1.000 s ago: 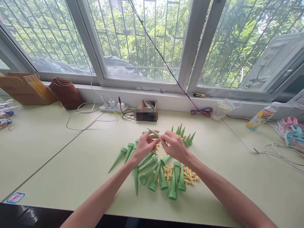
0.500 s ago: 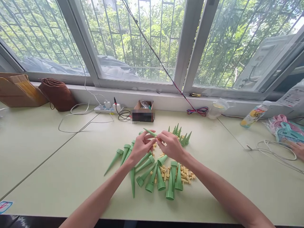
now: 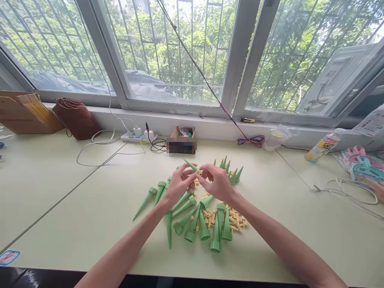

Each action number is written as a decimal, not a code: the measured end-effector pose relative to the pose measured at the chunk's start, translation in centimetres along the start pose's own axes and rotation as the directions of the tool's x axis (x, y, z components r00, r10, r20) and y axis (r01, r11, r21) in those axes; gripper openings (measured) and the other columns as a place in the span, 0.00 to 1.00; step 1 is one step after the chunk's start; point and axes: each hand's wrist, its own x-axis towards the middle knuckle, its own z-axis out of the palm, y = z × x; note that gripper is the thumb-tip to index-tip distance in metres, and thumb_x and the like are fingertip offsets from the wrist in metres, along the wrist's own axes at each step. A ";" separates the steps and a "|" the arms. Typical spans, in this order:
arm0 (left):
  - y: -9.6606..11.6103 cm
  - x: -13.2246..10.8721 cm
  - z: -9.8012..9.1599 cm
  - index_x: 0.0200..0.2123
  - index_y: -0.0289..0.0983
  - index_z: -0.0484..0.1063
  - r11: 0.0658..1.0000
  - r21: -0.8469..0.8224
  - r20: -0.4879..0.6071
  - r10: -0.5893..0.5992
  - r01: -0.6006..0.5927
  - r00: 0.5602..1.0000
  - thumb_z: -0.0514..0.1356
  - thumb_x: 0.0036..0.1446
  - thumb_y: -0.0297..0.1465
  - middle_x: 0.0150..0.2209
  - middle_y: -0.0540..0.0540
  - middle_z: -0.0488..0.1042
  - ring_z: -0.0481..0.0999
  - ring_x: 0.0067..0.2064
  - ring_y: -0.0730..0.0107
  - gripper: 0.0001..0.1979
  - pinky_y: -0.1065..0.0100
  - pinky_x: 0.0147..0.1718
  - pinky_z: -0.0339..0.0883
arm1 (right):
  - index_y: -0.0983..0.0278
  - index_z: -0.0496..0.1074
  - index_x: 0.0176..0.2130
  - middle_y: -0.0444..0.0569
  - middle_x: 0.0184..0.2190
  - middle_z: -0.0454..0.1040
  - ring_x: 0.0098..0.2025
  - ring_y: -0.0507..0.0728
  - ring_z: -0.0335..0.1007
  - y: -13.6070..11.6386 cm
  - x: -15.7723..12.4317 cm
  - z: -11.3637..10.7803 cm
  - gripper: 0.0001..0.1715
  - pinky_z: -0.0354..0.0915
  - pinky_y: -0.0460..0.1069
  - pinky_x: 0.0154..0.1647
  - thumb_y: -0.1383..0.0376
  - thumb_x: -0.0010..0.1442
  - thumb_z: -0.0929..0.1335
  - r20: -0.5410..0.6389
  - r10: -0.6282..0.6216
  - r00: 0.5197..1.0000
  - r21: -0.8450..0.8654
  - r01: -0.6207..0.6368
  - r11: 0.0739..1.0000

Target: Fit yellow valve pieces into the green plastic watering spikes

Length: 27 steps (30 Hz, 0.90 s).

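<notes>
Hardly anything has shifted since the earlier frame: both hands still meet above the pile. The left hand (image 3: 177, 187) keeps its grip pinched round a green spike (image 3: 189, 165), a slim, smooth plastic cone whose sharp tip points to 10 o'clock and whose wide end faces the right hand (image 3: 217, 185). That hand's grip seems pressed on a small yellow piece (image 3: 200, 172) at the cone's mouth, though it is tiny. Loose green cones (image 3: 192, 224) and yellow bits (image 3: 234, 220) lie on the worktop (image 3: 90, 208) at 6 o'clock; upright cones (image 3: 231, 174) stand at 2 o'clock.
</notes>
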 end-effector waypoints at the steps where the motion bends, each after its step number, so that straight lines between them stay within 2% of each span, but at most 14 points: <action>1: 0.0 0.0 0.0 0.51 0.38 0.67 1.000 -0.003 0.002 0.000 0.000 1.000 0.62 0.58 0.39 0.28 0.50 0.73 0.67 0.20 0.78 0.20 0.76 0.17 0.61 | 0.63 0.70 0.40 0.43 0.26 0.71 0.23 0.50 0.59 -0.1 0.0 0.0 0.05 0.61 0.46 0.27 0.67 0.60 0.68 0.000 0.007 1.000 0.011 -0.007 1.000; 9: 0.1 0.1 0.0 0.51 0.38 0.68 1.000 0.019 -0.009 -0.016 0.016 1.000 0.59 0.60 0.42 0.22 0.52 0.69 0.68 0.20 0.75 0.20 0.75 0.17 0.61 | 0.62 0.70 0.40 0.43 0.27 0.73 0.23 0.49 0.59 -0.4 0.0 -0.1 0.06 0.62 0.45 0.27 0.66 0.60 0.69 0.036 0.028 0.999 0.046 -0.030 0.998; 15: 0.1 0.1 0.0 0.49 0.38 0.69 1.000 0.013 -0.006 -0.022 0.022 1.000 0.59 0.60 0.43 0.20 0.53 0.68 0.67 0.20 0.75 0.19 0.75 0.17 0.61 | 0.62 0.71 0.45 0.43 0.27 0.72 0.23 0.49 0.58 -0.4 0.0 -0.1 0.12 0.62 0.45 0.27 0.65 0.60 0.69 0.053 0.059 0.997 0.069 -0.062 0.996; 22: -0.1 0.2 0.0 0.47 0.37 0.70 1.000 0.014 -0.053 -0.016 0.017 0.998 0.59 0.60 0.45 0.21 0.52 0.70 0.66 0.18 0.76 0.19 0.75 0.16 0.59 | 0.63 0.71 0.43 0.43 0.27 0.72 0.23 0.49 0.58 -0.6 0.2 -0.4 0.10 0.62 0.45 0.26 0.65 0.60 0.69 0.033 0.077 0.997 0.089 -0.079 0.993; 27: 0.2 0.1 0.1 0.44 0.37 0.71 0.999 0.035 -0.117 0.001 0.003 0.993 0.61 0.58 0.43 0.21 0.53 0.68 0.64 0.18 0.78 0.17 0.75 0.15 0.58 | 0.64 0.72 0.40 0.45 0.28 0.75 0.23 0.49 0.61 -0.6 0.5 -0.7 0.07 0.64 0.46 0.26 0.64 0.62 0.67 0.007 0.088 0.996 0.110 -0.088 0.990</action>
